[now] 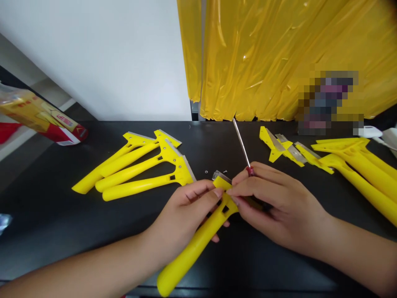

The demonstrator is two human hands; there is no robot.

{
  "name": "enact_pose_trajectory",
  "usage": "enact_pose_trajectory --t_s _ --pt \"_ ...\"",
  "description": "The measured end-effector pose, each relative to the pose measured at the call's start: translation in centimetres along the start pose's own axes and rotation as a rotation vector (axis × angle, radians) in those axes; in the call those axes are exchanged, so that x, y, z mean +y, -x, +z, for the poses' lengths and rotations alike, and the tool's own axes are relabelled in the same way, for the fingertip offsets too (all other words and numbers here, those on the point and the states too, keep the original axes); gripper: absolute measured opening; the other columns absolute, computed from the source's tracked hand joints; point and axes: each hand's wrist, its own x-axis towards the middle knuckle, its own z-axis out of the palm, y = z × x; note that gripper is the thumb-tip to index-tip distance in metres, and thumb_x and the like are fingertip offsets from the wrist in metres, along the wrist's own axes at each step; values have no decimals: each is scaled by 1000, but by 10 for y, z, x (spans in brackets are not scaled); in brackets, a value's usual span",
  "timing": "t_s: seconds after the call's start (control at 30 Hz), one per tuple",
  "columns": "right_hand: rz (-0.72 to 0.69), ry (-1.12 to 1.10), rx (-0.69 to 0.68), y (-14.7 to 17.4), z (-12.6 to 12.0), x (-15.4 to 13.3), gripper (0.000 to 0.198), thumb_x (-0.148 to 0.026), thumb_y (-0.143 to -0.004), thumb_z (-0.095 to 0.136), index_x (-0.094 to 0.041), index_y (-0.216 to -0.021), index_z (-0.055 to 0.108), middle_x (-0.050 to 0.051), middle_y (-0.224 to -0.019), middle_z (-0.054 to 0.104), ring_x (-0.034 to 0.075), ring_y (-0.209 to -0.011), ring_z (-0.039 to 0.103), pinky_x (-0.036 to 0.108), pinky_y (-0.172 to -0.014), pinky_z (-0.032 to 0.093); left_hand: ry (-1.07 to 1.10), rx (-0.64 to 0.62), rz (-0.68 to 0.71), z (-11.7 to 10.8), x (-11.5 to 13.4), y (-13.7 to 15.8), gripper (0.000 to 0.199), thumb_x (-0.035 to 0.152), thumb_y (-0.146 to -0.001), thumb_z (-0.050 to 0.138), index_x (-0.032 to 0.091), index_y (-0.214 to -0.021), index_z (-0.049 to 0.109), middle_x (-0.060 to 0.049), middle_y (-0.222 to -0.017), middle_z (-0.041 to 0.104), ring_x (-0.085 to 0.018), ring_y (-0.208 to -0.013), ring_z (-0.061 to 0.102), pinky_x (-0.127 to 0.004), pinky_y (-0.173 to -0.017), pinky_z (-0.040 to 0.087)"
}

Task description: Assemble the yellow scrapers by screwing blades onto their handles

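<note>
My left hand (189,207) is closed round the head end of a yellow scraper (189,256), whose handle slants down toward the table's front edge. A metal blade (223,178) shows at its top. My right hand (276,198) holds a screwdriver (242,142), its shaft pointing up and away and its dark red collar showing at the fingers. The thumb and index finger of that hand pinch at the scraper's head; anything tiny between them is hidden. Just beyond, a small nut (206,171) and a small screw (225,171) lie on the black table.
Several yellow scrapers with blades (139,167) lie at the left. Loose yellow head pieces (274,142), a clear strip (291,147) and yellow handles (356,182) lie at the right. A packaged bag (58,120) stands far left. Yellow plastic sheeting (248,62) hangs behind the table (77,240).
</note>
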Motion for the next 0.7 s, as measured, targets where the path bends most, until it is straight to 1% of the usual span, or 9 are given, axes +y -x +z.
enact_pose_trajectory --t_s 0.13,0.2,0.27,0.33,0.43,0.5,0.6,0.7 --pt "15 -53 -21 3 1 1 14 -10 -99 61 -22 -104 69 7 -96 69 20 -88 60 36 -78 54 -25 10 6 1 1 0 29 48 -100 66 20 -98 74 -3 -79 71 -16 -71 69 -23 -58 61" --pt "47 -88 -15 3 1 1 16 -11 -99 62 -22 -105 71 6 -97 67 20 -91 59 35 -79 53 -31 9 16 1 1 0 30 49 -100 67 21 -98 75 -3 -78 71 -17 -72 69 -23 -58 61" --pt "125 -160 4 2 1 0 16 -12 -99 63 -23 -103 74 5 -96 64 19 -92 60 34 -79 52 -32 12 19 1 0 0 30 50 -99 68 21 -98 75 -2 -78 71 -17 -72 69 -23 -58 61" --pt "233 -277 8 1 2 1 14 -14 -98 65 -24 -99 75 3 -92 64 17 -90 61 32 -79 52 -31 16 15 1 0 1 30 50 -99 68 21 -97 75 -2 -78 71 -16 -71 70 -23 -58 61" --pt "380 -457 -11 -1 3 4 9 -19 -96 70 -24 -93 76 1 -89 65 16 -86 62 32 -80 52 -37 16 18 2 1 1 29 50 -99 68 21 -99 75 -2 -81 71 -17 -72 71 -22 -57 60" --pt "455 -546 -17 -1 4 6 6 -23 -96 72 -23 -93 77 1 -89 66 16 -84 62 32 -78 52 -44 19 17 3 1 1 29 49 -100 67 21 -99 74 -2 -81 70 -17 -73 71 -22 -57 60" --pt "510 -622 -30 -1 5 8 7 -26 -95 73 -22 -92 77 2 -89 67 15 -80 61 30 -70 50 -47 26 9 3 0 1 29 49 -99 68 21 -99 74 -2 -80 70 -17 -73 71 -22 -57 60" --pt "516 -640 -25 0 6 9 6 -26 -94 74 -22 -92 78 2 -89 67 15 -79 60 29 -68 50 -47 26 14 3 0 1 30 50 -99 68 21 -100 75 -2 -82 69 -17 -74 71 -22 -57 61"
